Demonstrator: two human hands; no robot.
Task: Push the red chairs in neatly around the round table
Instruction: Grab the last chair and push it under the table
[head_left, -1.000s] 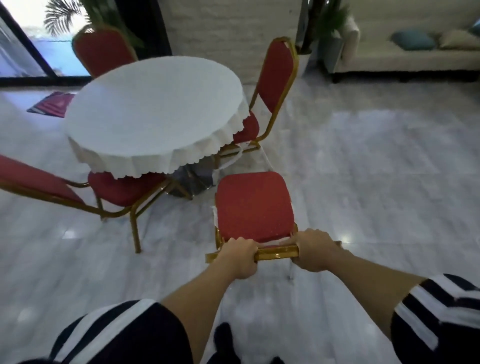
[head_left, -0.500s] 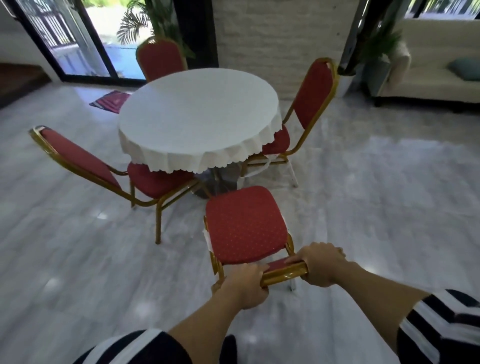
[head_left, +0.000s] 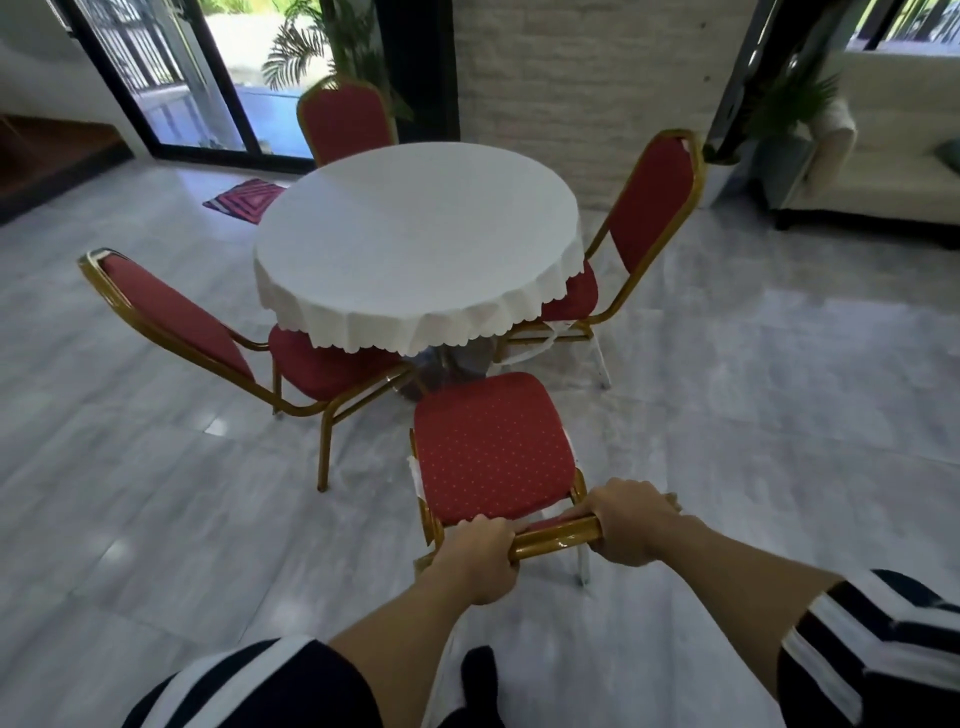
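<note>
A round table (head_left: 415, 239) under a white scalloped cloth stands in the middle. Right in front of me is a red chair (head_left: 493, 447) with a gold frame, its seat clear of the table's near edge. My left hand (head_left: 480, 558) and my right hand (head_left: 631, 522) both grip the gold top bar of its backrest. Three more red chairs ring the table: the left chair (head_left: 171, 312) with its seat partly under the cloth, the right chair (head_left: 649, 202) likewise, and the far chair (head_left: 345, 122) behind the table.
Grey marble floor spreads all around. A pink patterned mat (head_left: 244, 200) lies by the glass door at the back left. A cream sofa (head_left: 893, 150) and potted plants (head_left: 779, 104) stand at the back right. My dark shoe (head_left: 480, 675) shows below the chair.
The view has lifted and the held chair now sits closer to the table's near edge. Both hands keep their hold on the backrest bar.
</note>
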